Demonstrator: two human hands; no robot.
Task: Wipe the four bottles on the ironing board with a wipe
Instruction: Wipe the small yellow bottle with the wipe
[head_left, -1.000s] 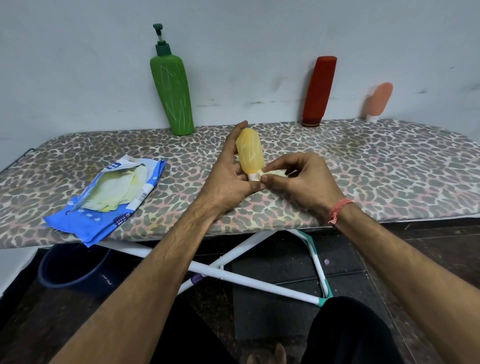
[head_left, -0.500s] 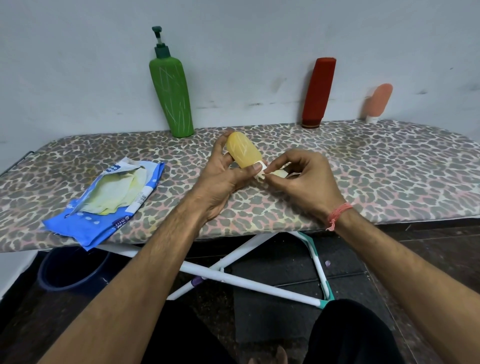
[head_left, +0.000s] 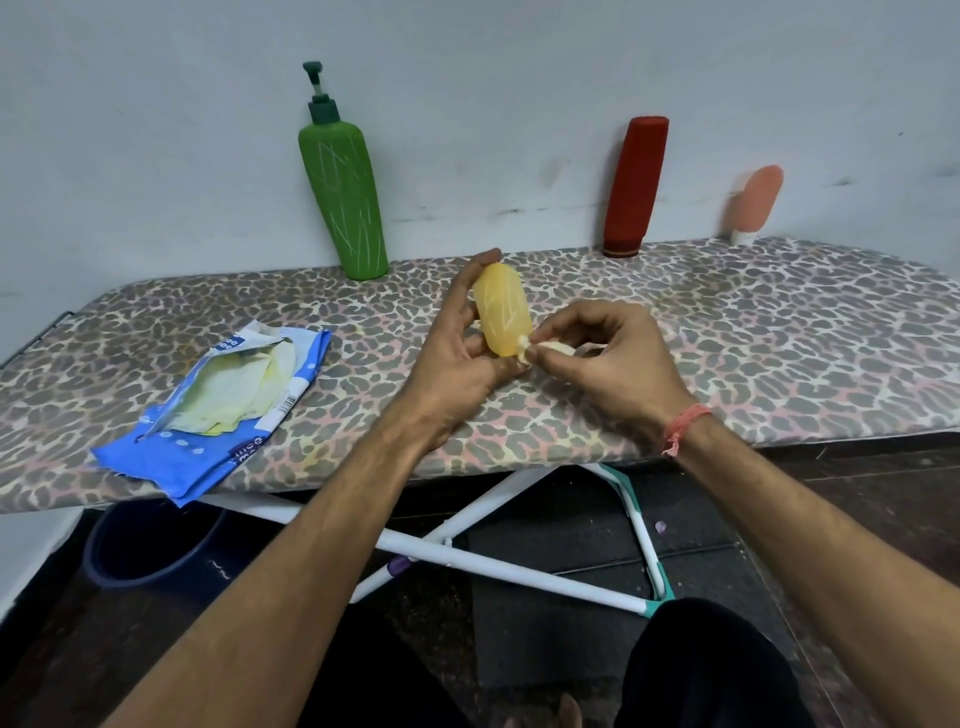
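Leopard-print ironing board (head_left: 727, 332), left hand (head_left: 457, 353) cradling yellow bottle (head_left: 501, 309)

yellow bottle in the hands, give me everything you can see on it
The yellow bottle is small, rounded and translucent amber-yellow, apparently soft plastic, with faint pale scratch-like lines. It is held above the ironing board, tilted, rounded end up, whitish cap end down toward the person. The left hand has it in its grip, thumb behind the top. The right hand presses a pale wipe at the cap.
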